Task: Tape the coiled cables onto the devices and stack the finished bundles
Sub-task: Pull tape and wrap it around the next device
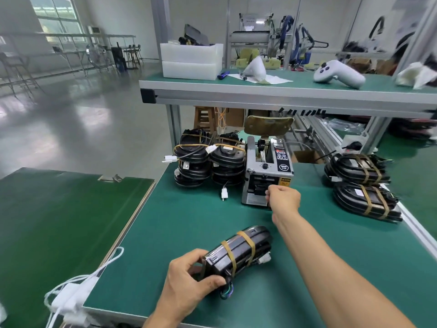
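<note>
Down at six o'clock on the green bench mat point(165, 233), the left hand point(189, 282) grips the near end of a black device point(238, 250) (two tan tape bands already cross its coiled cable); the bundle lies tilted toward one o'clock, its white connector point(264, 259) poking out on the right. At twelve o'clock the right hand point(283, 200) reaches to the tape dispenser point(267, 171), fingers curled at its front slot; whether they pinch tape cannot be told. Untaped devices point(208, 159) are piled at eleven o'clock, just beside the dispenser; finished bundles point(364, 192) sit stacked at two o'clock.
</note>
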`<state>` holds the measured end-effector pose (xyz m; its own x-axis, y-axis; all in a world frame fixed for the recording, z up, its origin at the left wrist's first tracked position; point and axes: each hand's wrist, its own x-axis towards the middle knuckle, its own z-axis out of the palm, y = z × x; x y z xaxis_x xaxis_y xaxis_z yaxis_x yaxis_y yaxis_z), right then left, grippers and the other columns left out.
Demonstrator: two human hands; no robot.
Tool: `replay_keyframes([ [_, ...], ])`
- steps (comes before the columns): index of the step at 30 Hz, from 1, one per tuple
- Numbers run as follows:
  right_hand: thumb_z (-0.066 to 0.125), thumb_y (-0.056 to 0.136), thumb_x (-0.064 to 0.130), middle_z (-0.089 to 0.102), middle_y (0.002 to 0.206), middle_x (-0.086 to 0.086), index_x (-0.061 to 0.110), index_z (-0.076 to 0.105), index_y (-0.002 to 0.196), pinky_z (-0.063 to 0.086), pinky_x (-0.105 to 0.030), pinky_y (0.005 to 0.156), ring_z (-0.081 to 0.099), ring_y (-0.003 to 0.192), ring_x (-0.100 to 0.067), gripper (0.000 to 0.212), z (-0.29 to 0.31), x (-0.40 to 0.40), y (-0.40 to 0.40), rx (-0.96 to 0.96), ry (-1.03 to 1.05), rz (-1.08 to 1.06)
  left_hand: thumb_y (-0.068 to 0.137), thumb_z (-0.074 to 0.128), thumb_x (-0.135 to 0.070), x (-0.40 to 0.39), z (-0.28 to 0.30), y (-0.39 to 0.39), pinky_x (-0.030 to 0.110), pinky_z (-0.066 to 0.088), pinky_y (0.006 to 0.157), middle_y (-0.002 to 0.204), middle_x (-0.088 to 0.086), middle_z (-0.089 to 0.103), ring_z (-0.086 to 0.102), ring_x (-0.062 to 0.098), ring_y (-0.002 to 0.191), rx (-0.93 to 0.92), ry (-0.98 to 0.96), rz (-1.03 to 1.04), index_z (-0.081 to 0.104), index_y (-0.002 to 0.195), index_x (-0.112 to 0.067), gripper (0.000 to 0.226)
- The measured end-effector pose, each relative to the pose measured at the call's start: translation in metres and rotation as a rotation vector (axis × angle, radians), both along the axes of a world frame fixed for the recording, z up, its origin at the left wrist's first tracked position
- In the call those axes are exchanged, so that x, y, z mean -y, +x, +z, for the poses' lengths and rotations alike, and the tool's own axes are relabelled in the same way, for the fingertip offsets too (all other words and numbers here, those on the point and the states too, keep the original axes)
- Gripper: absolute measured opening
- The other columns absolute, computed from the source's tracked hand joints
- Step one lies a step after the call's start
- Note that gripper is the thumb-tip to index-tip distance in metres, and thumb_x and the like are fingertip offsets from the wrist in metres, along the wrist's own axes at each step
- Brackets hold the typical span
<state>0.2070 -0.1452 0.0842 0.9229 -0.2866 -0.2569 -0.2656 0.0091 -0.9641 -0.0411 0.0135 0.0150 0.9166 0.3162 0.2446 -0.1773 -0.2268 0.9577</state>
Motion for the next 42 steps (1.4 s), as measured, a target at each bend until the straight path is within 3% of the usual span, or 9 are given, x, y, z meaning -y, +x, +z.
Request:
replay_keyframes([
  [6,0.076,0.084,0.013,0.077,0.082,-0.011,0.006,0.078,0.085,0.059,-0.036,0.075,0.070,0.078,-0.027,0.007,0.004,-0.010,0.012,-0.041,0.027,-0.077,0.057,0.091,-0.081,0.001,0.003,-0.001,0.025,0.059,0.075,0.085,0.003,0.079,0.074,0.013,0.078,-0.002,-0.006,-0.001,0.081,0.098,-0.037,0.061],
  [13,0.080,0.079,0.008,0.075,0.082,-0.012,0.006,0.069,0.076,0.049,-0.029,0.057,0.065,0.065,-0.023,0.012,0.005,-0.019,0.016,-0.122,0.172,-0.150,0.058,0.091,-0.080,0.002,0.003,-0.001,0.023,0.058,0.075,0.084,0.003,0.078,0.071,0.013,0.077,0.000,0.003,0.006,0.082,0.097,-0.036,0.060],
  [17,0.079,0.077,0.008,0.074,0.091,-0.014,-0.002,0.069,0.096,0.052,-0.032,0.062,0.064,0.070,-0.026,0.024,0.005,-0.023,0.020,-0.148,0.216,-0.187,0.060,0.092,-0.079,0.001,0.001,-0.001,0.026,0.058,0.072,0.085,0.005,0.078,0.071,0.010,0.076,-0.014,0.018,0.006,0.081,0.099,-0.035,0.060],
  [20,0.076,0.081,0.008,0.060,0.079,-0.007,0.008,0.050,0.084,0.048,-0.033,0.059,0.052,0.064,-0.026,0.026,0.006,-0.020,0.020,-0.150,0.270,-0.171,0.060,0.091,-0.080,0.000,-0.001,-0.001,0.026,0.058,0.072,0.087,0.005,0.079,0.073,0.010,0.076,-0.021,0.033,0.013,0.081,0.101,-0.035,0.062],
  [25,0.073,0.093,0.017,0.053,0.100,-0.003,0.018,0.045,0.102,0.047,-0.036,0.081,0.051,0.088,-0.026,0.030,0.013,-0.019,0.013,-0.150,0.269,-0.040,0.062,0.091,-0.079,0.000,-0.001,0.000,0.025,0.058,0.071,0.085,0.005,0.078,0.072,0.009,0.076,-0.012,0.051,0.013,0.080,0.100,-0.034,0.060],
  [30,0.077,0.087,0.016,0.070,0.068,0.001,0.013,0.068,0.084,0.039,-0.026,0.057,0.064,0.062,-0.014,0.011,0.020,0.002,-0.039,-0.154,0.260,0.136,0.062,0.091,-0.078,-0.001,-0.003,-0.001,0.028,0.061,0.075,0.090,0.007,0.080,0.077,0.015,0.081,-0.002,0.017,0.012,0.081,0.102,-0.033,0.061],
  [33,0.080,0.085,0.023,0.076,0.080,0.004,0.019,0.078,0.080,0.043,-0.029,0.064,0.072,0.086,-0.014,0.007,0.017,0.035,-0.088,-0.069,0.251,0.308,0.063,0.091,-0.078,0.000,-0.004,0.000,0.034,0.060,0.074,0.087,0.009,0.078,0.075,0.015,0.079,-0.010,0.019,0.013,0.080,0.100,-0.033,0.060],
  [39,0.075,0.089,0.012,0.080,0.102,0.011,0.016,0.079,0.070,0.044,-0.024,0.082,0.066,0.077,0.009,0.020,0.015,0.052,-0.130,0.099,0.146,0.463,0.066,0.088,-0.080,0.002,-0.002,-0.001,0.018,0.052,0.069,0.079,-0.006,0.075,0.068,0.004,0.072,0.028,0.022,0.019,0.079,0.096,-0.037,0.053],
  [42,0.076,0.088,0.011,0.077,0.112,0.006,0.016,0.078,0.068,0.048,-0.032,0.099,0.071,0.105,-0.005,0.021,0.014,0.050,-0.134,0.110,0.170,0.475,0.069,0.087,-0.079,0.003,-0.001,-0.001,0.016,0.051,0.067,0.079,-0.010,0.073,0.066,0.003,0.071,0.042,0.030,0.011,0.079,0.096,-0.037,0.051],
])
